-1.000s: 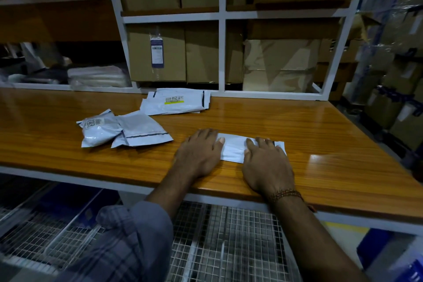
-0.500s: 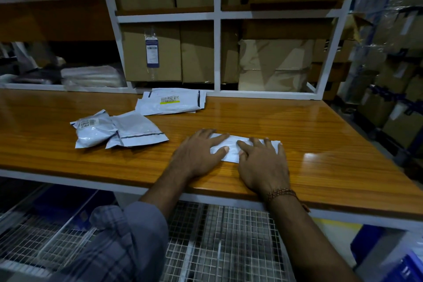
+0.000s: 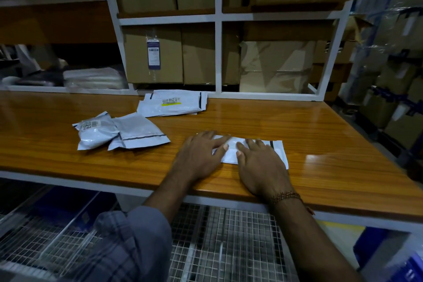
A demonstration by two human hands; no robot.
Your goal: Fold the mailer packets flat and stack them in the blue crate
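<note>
The step in hand looks like pressing a fold into 1 mailer packet [image 3: 230, 155] on the wooden surface [image 3: 320, 144]. To do it well, I judge both palms should bear down evenly and slide outward from the middle, driving trapped air toward the open end so the plastic creases flat rather than springing back. The far edges should line up before the crease is set, since slippery film tends to skew under sideways pressure.

The left hand [image 3: 201, 155] lies flat, fingers straight, across the left end of that packet, its thumb on the white film. The right hand [image 3: 261, 160] lies flat just beside it, covering the right half; the 2 hands sit close together, thumbs nearly meeting over the middle. Neither grips anything. The packet's right end with its dark strip shows beyond the right hand.

Left of the pressed packet lie 2 puffy unfolded mailers [image 3: 119, 131], well apart from the hands. Behind it, against the white shelf frame [image 3: 218, 57], rests a flat pile of mailers [image 3: 174, 103]. A blue crate [image 3: 375, 242] seems to sit below the surface to the right, though only partly visible.
</note>
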